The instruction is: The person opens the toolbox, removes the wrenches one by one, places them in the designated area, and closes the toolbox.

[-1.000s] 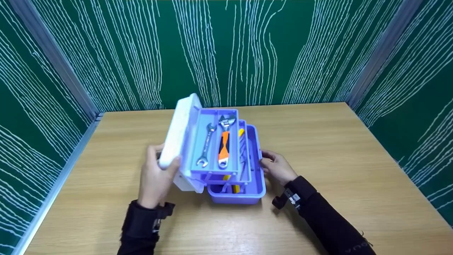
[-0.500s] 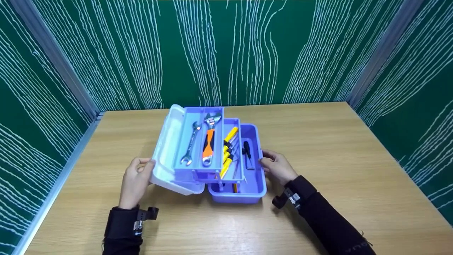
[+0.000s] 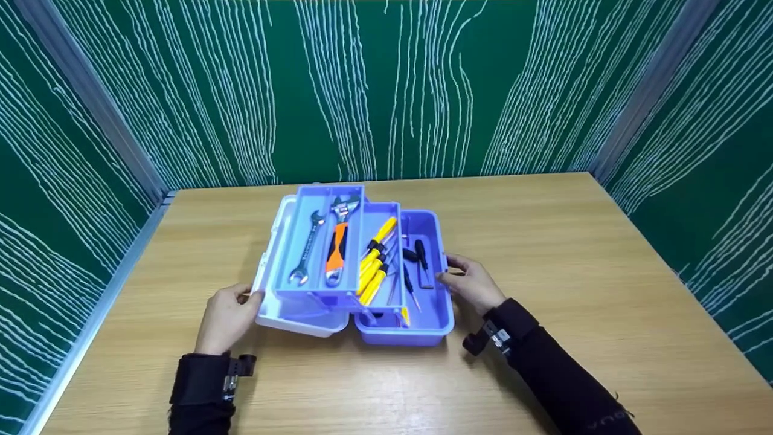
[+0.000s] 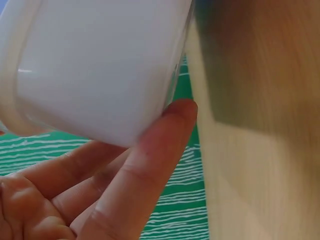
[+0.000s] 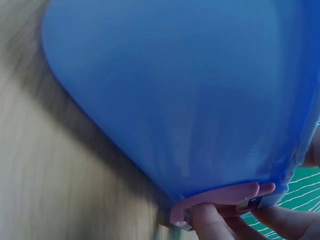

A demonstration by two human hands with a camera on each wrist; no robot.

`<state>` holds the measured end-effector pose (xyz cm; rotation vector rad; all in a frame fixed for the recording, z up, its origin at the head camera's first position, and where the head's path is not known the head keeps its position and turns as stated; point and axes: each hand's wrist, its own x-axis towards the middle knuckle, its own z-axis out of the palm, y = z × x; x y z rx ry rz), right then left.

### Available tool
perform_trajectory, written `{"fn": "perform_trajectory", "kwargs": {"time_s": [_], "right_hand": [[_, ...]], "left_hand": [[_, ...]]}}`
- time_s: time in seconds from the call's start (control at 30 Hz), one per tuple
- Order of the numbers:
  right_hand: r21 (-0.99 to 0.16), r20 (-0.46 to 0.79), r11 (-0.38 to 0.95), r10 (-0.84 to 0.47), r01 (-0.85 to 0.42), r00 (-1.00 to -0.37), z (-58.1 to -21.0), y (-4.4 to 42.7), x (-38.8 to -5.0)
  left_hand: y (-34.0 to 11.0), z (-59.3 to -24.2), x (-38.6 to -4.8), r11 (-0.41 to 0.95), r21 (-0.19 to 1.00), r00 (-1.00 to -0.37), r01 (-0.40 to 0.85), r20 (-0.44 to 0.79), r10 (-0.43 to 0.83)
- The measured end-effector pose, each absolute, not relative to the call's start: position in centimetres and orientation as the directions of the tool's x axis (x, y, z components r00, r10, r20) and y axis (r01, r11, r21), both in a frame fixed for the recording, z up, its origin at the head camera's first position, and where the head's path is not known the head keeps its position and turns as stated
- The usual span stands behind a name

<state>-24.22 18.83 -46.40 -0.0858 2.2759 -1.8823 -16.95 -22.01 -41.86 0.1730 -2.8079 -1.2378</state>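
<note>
A purple toolbox (image 3: 404,338) stands on the table with its trays fanned out in steps. My left hand (image 3: 226,317) holds the near left edge of its white lid (image 3: 314,325), thumb above and fingers beneath. At the opposite side, my right hand (image 3: 474,284) grips the base's rim, with fingertips at a pink latch (image 5: 220,195) in the right wrist view. The top tray (image 3: 297,241) holds an open-end wrench (image 3: 308,248) and an orange-handled adjustable wrench (image 3: 337,248). Several yellow-handled screwdrivers (image 3: 373,281) lie in the middle tray (image 3: 383,208).
Small black-handled tools (image 3: 421,257) lie in the base, partly under the trays. The wooden table (image 3: 543,241) reaches around the box on all sides. Green walls (image 3: 423,90) with white lines enclose the back and sides.
My left hand has swung the lid down and to the left. The trays spread left with it, uncovering the screwdrivers and base tools. My right hand stays in place.
</note>
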Motion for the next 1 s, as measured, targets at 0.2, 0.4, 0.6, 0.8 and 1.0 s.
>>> {"fn": "perform_trajectory", "kwargs": {"time_s": [0.2, 0.4, 0.6, 0.8, 1.0], "right_hand": [[-0.976, -0.101, 0.207, -0.159, 0.067, -0.982, -46.6, 18.8, -24.4], [-0.971, -0.121, 0.222, -0.147, 0.086, -0.982, -46.6, 18.7, -24.2], [-0.961, -0.135, 0.259, -0.134, 0.097, -0.982, -46.5, 18.7, -24.1], [-0.963, -0.121, 0.256, -0.138, 0.082, -0.983, -46.5, 18.8, -24.1], [-0.967, -0.089, 0.249, -0.15, 0.049, -0.985, -46.5, 18.7, -24.1]], "left_hand": [[-22.0, -42.6, -17.3, 0.696, 0.712, -0.994, -0.092, -0.02, -0.111], [-22.1, -43.6, -17.5, 0.731, 0.675, -0.994, -0.096, -0.033, -0.1], [-22.3, -44.5, -17.6, 0.751, 0.654, -0.996, -0.091, -0.047, -0.079], [-22.4, -45.0, -17.7, 0.736, 0.67, -0.995, -0.101, -0.068, -0.075], [-22.4, -44.2, -17.5, 0.71, 0.694, -0.992, -0.119, -0.045, -0.122]]}}
